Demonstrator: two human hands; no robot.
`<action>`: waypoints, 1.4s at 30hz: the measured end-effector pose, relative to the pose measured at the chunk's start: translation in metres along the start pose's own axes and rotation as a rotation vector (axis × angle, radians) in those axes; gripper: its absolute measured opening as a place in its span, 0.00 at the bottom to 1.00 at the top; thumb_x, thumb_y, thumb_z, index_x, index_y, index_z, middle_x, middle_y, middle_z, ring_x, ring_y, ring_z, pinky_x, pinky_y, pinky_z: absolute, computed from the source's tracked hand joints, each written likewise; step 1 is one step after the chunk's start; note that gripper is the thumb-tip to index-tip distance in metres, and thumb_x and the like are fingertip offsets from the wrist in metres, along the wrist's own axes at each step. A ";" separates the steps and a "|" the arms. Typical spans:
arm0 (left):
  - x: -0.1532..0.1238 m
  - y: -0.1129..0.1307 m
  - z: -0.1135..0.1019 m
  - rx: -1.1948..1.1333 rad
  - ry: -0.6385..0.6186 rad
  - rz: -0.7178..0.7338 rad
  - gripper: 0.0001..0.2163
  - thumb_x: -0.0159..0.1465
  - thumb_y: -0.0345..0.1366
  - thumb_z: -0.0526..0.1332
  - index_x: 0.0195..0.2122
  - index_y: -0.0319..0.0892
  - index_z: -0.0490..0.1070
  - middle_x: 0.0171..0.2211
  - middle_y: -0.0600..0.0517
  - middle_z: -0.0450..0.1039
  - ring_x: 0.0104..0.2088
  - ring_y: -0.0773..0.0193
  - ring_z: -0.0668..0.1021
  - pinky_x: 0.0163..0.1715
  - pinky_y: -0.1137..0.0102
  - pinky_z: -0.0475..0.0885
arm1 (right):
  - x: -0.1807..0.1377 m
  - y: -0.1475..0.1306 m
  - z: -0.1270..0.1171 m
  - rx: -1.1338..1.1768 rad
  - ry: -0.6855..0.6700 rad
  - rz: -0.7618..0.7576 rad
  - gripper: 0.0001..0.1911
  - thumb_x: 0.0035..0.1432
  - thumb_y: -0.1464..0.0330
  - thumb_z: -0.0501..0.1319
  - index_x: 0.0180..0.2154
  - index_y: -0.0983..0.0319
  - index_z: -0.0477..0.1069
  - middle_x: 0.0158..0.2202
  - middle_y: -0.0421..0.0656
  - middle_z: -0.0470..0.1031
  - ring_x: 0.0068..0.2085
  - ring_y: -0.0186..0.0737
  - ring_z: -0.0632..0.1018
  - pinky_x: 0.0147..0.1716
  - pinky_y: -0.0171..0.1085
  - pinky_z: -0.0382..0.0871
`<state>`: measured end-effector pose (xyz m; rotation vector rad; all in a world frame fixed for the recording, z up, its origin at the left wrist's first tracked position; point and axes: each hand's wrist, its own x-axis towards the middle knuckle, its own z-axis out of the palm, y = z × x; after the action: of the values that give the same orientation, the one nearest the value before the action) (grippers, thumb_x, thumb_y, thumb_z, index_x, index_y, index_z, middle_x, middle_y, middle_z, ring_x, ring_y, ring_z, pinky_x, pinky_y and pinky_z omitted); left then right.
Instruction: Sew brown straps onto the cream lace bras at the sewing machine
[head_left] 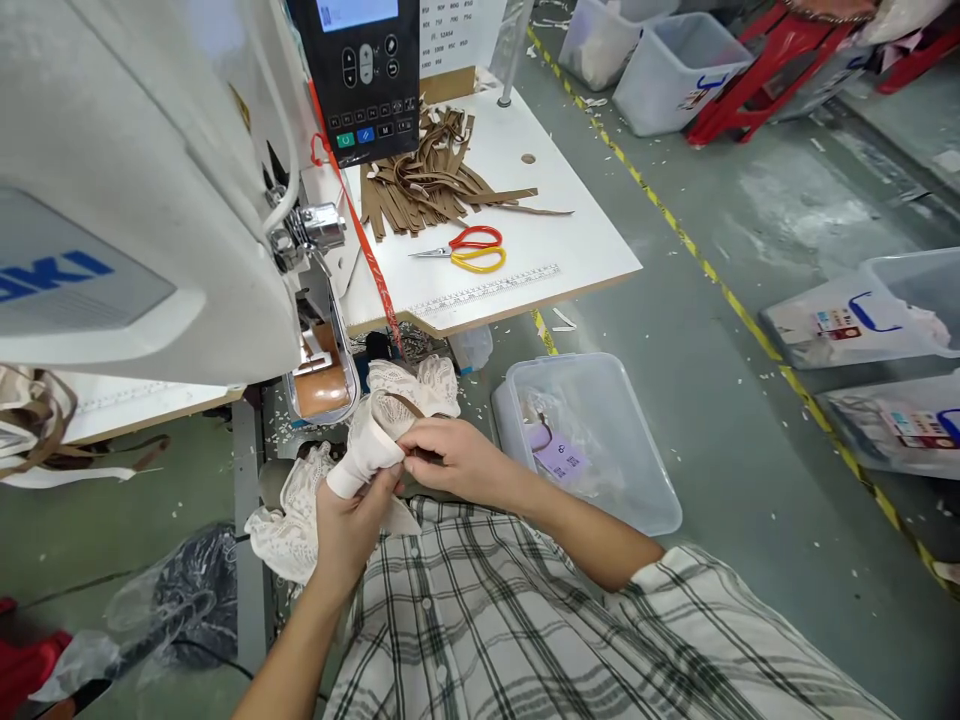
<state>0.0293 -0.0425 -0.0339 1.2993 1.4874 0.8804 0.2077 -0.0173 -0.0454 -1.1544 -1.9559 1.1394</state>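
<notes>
A cream lace garment [367, 446], which looks like a bra, is held bunched in front of my body, just below the sewing machine's arm end. My left hand [349, 525] is closed around a smooth folded part of it, thumb on top. Pressed against its right edge, the fingers of my right hand [457, 458] pinch the fabric. A narrow brown strip [405, 402] shows at the upper edge, by my right fingers. Lace frills hang out on both sides of my left hand. The fingertips are partly hidden by the cloth.
The sewing machine [225, 300] with its control panel [367, 100] stands at left. On the white table [577, 240] lie brown fabric strips [420, 185] and scissors [476, 250] with red and yellow handles. A clear plastic bin [637, 470] is at my right; more bins stand across the floor.
</notes>
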 end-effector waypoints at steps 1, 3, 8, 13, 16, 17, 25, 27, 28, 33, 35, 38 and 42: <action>0.001 0.000 0.000 0.005 -0.020 -0.009 0.08 0.57 0.39 0.66 0.32 0.40 0.80 0.22 0.52 0.78 0.24 0.63 0.77 0.26 0.71 0.73 | -0.001 0.002 0.002 -0.008 0.002 0.000 0.06 0.59 0.73 0.58 0.32 0.61 0.72 0.30 0.38 0.71 0.32 0.33 0.70 0.33 0.31 0.61; 0.003 0.001 -0.001 0.001 -0.060 -0.018 0.09 0.58 0.39 0.66 0.35 0.40 0.80 0.27 0.51 0.80 0.29 0.61 0.79 0.31 0.71 0.75 | -0.004 0.005 0.008 -0.001 0.040 0.009 0.05 0.59 0.72 0.58 0.31 0.61 0.72 0.29 0.38 0.70 0.31 0.32 0.70 0.32 0.31 0.60; 0.003 0.005 -0.003 0.084 -0.087 0.000 0.15 0.58 0.41 0.66 0.43 0.38 0.79 0.39 0.47 0.82 0.41 0.55 0.81 0.42 0.68 0.75 | -0.009 0.004 0.011 0.070 0.095 0.068 0.04 0.58 0.71 0.60 0.30 0.62 0.72 0.27 0.37 0.69 0.28 0.30 0.68 0.29 0.31 0.59; 0.005 0.005 -0.009 0.222 -0.066 0.082 0.17 0.61 0.43 0.63 0.44 0.35 0.79 0.37 0.46 0.82 0.38 0.56 0.81 0.38 0.69 0.75 | -0.010 0.003 -0.003 0.292 0.013 0.223 0.06 0.59 0.70 0.58 0.37 0.61 0.75 0.34 0.40 0.77 0.33 0.33 0.74 0.33 0.32 0.64; 0.010 0.004 -0.014 0.226 -0.137 0.052 0.18 0.63 0.44 0.62 0.47 0.38 0.77 0.41 0.47 0.81 0.41 0.56 0.80 0.41 0.69 0.75 | -0.013 0.005 -0.008 0.369 0.055 0.277 0.07 0.60 0.71 0.57 0.41 0.61 0.71 0.36 0.40 0.77 0.35 0.33 0.75 0.34 0.32 0.65; 0.011 0.005 -0.015 0.221 -0.157 0.036 0.18 0.63 0.45 0.61 0.47 0.38 0.77 0.42 0.47 0.81 0.42 0.56 0.80 0.41 0.68 0.74 | -0.014 0.005 -0.009 0.363 0.068 0.278 0.07 0.60 0.71 0.58 0.42 0.60 0.69 0.35 0.39 0.76 0.34 0.33 0.74 0.33 0.32 0.64; 0.010 0.014 -0.012 0.189 -0.282 0.032 0.19 0.62 0.44 0.61 0.49 0.37 0.76 0.44 0.46 0.80 0.44 0.55 0.80 0.44 0.67 0.74 | -0.015 -0.007 -0.014 0.189 0.023 0.199 0.05 0.59 0.71 0.58 0.36 0.59 0.61 0.26 0.33 0.64 0.25 0.29 0.64 0.25 0.30 0.56; 0.008 0.017 -0.009 0.214 -0.279 0.041 0.18 0.62 0.43 0.62 0.47 0.35 0.77 0.40 0.46 0.81 0.41 0.55 0.81 0.42 0.68 0.75 | -0.014 -0.009 -0.016 0.141 -0.003 0.172 0.05 0.59 0.71 0.58 0.36 0.59 0.61 0.27 0.33 0.66 0.26 0.29 0.65 0.26 0.30 0.56; 0.008 0.018 -0.009 0.232 -0.274 0.041 0.18 0.62 0.43 0.62 0.45 0.35 0.78 0.38 0.46 0.81 0.40 0.55 0.81 0.40 0.69 0.75 | -0.014 -0.011 -0.017 0.115 -0.019 0.156 0.05 0.59 0.71 0.58 0.36 0.60 0.61 0.28 0.34 0.67 0.26 0.29 0.65 0.27 0.30 0.56; 0.008 0.018 -0.009 0.292 -0.263 -0.015 0.16 0.60 0.44 0.63 0.41 0.36 0.79 0.34 0.48 0.81 0.34 0.57 0.79 0.33 0.70 0.73 | -0.011 -0.012 -0.023 0.034 -0.081 0.133 0.06 0.58 0.73 0.59 0.38 0.60 0.64 0.29 0.35 0.69 0.28 0.31 0.68 0.29 0.31 0.56; 0.009 0.018 -0.011 0.290 -0.256 -0.053 0.16 0.59 0.45 0.64 0.39 0.36 0.79 0.32 0.48 0.80 0.31 0.59 0.78 0.29 0.71 0.71 | -0.007 -0.009 -0.027 0.036 -0.105 0.159 0.06 0.58 0.71 0.60 0.39 0.61 0.68 0.29 0.36 0.72 0.30 0.31 0.70 0.31 0.31 0.57; 0.011 0.017 -0.014 0.295 -0.256 -0.102 0.16 0.58 0.47 0.65 0.34 0.37 0.79 0.27 0.50 0.78 0.27 0.62 0.75 0.26 0.72 0.68 | -0.003 -0.001 -0.030 0.076 -0.160 0.137 0.05 0.58 0.68 0.62 0.37 0.62 0.74 0.33 0.38 0.74 0.34 0.33 0.72 0.33 0.31 0.59; 0.017 0.016 -0.014 0.246 -0.284 -0.177 0.16 0.58 0.49 0.66 0.30 0.38 0.78 0.25 0.51 0.77 0.27 0.64 0.73 0.26 0.73 0.67 | 0.000 0.010 -0.028 0.292 -0.201 0.236 0.08 0.57 0.65 0.63 0.35 0.64 0.75 0.26 0.36 0.67 0.28 0.30 0.66 0.28 0.30 0.57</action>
<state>0.0210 -0.0224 -0.0176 1.3800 1.4869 0.3884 0.2341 -0.0046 -0.0415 -1.1692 -1.7494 1.6605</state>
